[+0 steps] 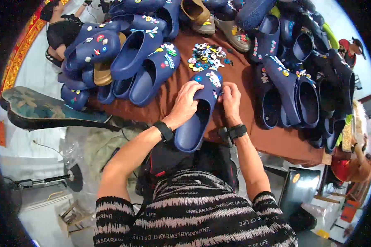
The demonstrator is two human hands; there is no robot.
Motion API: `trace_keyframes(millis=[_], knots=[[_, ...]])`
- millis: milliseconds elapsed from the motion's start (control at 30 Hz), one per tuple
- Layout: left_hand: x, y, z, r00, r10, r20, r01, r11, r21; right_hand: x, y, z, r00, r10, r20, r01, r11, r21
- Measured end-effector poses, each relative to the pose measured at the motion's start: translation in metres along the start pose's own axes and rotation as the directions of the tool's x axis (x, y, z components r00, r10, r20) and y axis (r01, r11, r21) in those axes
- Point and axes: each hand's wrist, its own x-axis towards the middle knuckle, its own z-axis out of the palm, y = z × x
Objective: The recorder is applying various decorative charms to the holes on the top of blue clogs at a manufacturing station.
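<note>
A navy blue slip-on clog (192,128) lies at the table's near edge, its toe pointing away from me and its heel toward my body. Several colourful charms, one of them white, sit on its toe. My left hand (186,103) is closed on the clog's left side, fingers over the upper. Against the right side of the upper, my right hand (231,99) has its fingers curled and pressed together; whatever they pinch is too small to make out. Just beyond the toe lies a loose pile of small multicoloured shoe charms (206,57).
Stacks of navy clogs with charms stand on the brown cloth (239,84), at left (141,53) and right (288,90). Tan clogs (198,16) lie at the back. A camouflage-patterned chair seat (45,108) juts in at left. Other people (64,31) are at the edges.
</note>
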Motion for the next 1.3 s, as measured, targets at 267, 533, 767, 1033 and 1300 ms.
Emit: trace_keyframes(millis=[267,533,767,1033,1300], knots=[[0.006,-0.013,-0.002,0.996,0.085,0.010,-0.085,0.996,0.015,0.030,-0.024,-0.005,0.994,-0.065,0.089,0.090,0.948,-0.306],[0.009,-0.005,0.006,0.999,0.035,-0.035,-0.033,0.998,0.057,0.078,-0.056,0.001,0.821,-0.010,0.571,0.462,0.599,-0.654],[0.010,-0.005,0.009,0.999,0.004,-0.046,-0.002,0.998,0.063,0.081,-0.052,0.004,0.893,0.055,0.446,0.215,0.819,-0.532],[0.011,-0.005,0.009,0.999,0.007,-0.043,-0.005,0.998,0.055,0.056,-0.021,-0.007,0.999,0.032,0.038,-0.036,0.992,0.120],[0.009,-0.002,0.008,0.999,-0.017,-0.027,0.018,0.998,0.059,0.123,-0.059,0.017,0.949,-0.064,0.308,0.150,0.953,-0.263]])
